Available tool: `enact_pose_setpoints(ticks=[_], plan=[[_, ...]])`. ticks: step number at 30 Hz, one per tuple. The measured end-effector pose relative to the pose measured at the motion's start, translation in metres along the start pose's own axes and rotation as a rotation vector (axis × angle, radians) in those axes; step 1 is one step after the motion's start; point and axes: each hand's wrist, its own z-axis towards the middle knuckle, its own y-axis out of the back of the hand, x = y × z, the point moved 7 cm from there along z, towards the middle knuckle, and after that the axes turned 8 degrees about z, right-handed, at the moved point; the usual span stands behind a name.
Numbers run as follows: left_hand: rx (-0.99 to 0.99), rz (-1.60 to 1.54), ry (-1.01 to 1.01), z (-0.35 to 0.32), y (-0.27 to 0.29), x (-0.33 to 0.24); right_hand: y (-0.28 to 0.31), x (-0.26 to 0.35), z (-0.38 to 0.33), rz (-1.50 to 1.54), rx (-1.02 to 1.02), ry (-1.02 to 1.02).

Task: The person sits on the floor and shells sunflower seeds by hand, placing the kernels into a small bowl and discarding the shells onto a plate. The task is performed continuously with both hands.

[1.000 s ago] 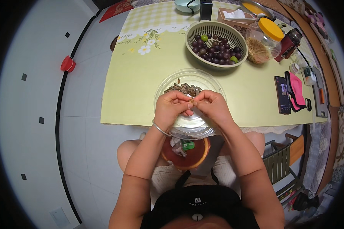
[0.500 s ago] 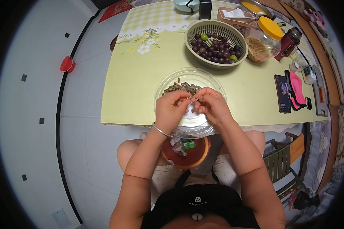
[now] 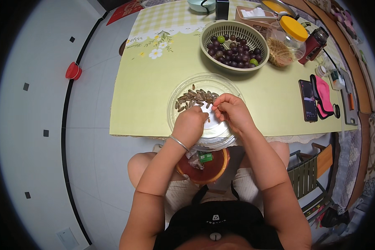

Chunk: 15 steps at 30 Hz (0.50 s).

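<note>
A round clear plastic tray [image 3: 232, 84] sits at the table's near edge. Striped brown sunflower seeds [image 3: 190, 98] lie heaped in its far left part, and a few small pieces rest nearer its middle. My left hand [image 3: 190, 125], a silver bangle at its wrist, is lowered over the tray's near left with its fingers curled down; the back of the hand hides most of what they grip. Just right of the seeds, my right hand [image 3: 233, 111] hovers over the tray, thumb and fingertips pinched together. Anything in that pinch is too small to make out.
Beyond the tray stands a colander [image 3: 204, 52] of dark grapes. To its right are a yellow-lidded jar [image 3: 293, 28] and a dark red flask [image 3: 314, 45]. A phone [image 3: 307, 100] lies beside a pink-and-black item [image 3: 322, 96]. Below the table edge, a waste bin [image 3: 225, 164] sits between my knees.
My hands were together at the fingertips and are now apart. The left has moved down and slightly left, fingers turned toward the tray, uncovering more seeds. The right has barely shifted.
</note>
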Motion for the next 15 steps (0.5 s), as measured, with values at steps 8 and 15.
enact_pose_setpoints(ticks=[8, 15], plan=[[-0.043, -0.008, 0.003, 0.0006, 0.0058, -0.0025, -0.0005, -0.0001, 0.0007, -0.078, 0.006, 0.01], [-0.152, -0.021, 0.025, 0.0005, 0.0102, 0.0007, -0.002, 0.0068, -0.0048, -0.634, -0.044, 0.193]])
